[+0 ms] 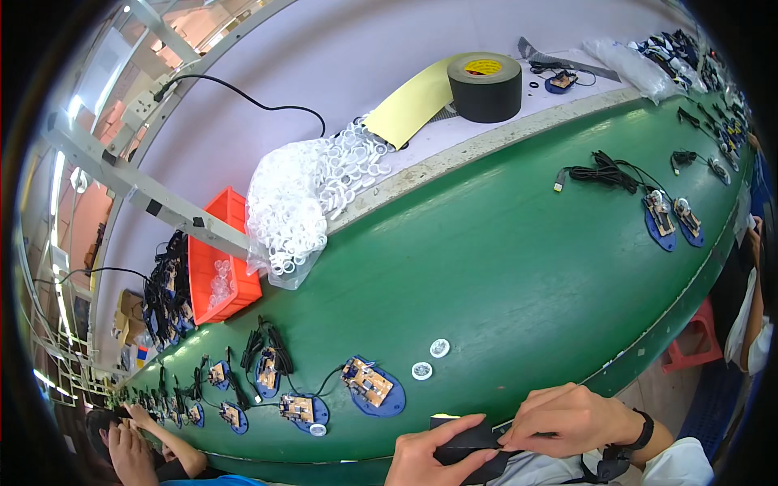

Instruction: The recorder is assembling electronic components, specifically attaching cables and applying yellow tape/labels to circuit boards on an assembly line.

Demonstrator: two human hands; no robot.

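My left hand point(423, 455) holds a small piece of black tape point(468, 440) between thumb and fingers, low in the view near the belt's front edge. A bit of yellow backing shows at its top. My right hand point(567, 421), with a dark band at the wrist, pinches the right edge of the same piece. Beyond my hands lie two white rings point(440, 348) on the green belt. Left of them sits a blue mouse base point(391, 400) with a tan circuit board on it, wired to a cable.
A black tape roll point(486, 99) with its yellow-backed end pulled out stands on the ledge. Beside it are a bag of white rings point(288, 206) and a red bin point(231, 304). Several mouse bases with cables line the green belt point(486, 267). Other people sit at both ends.
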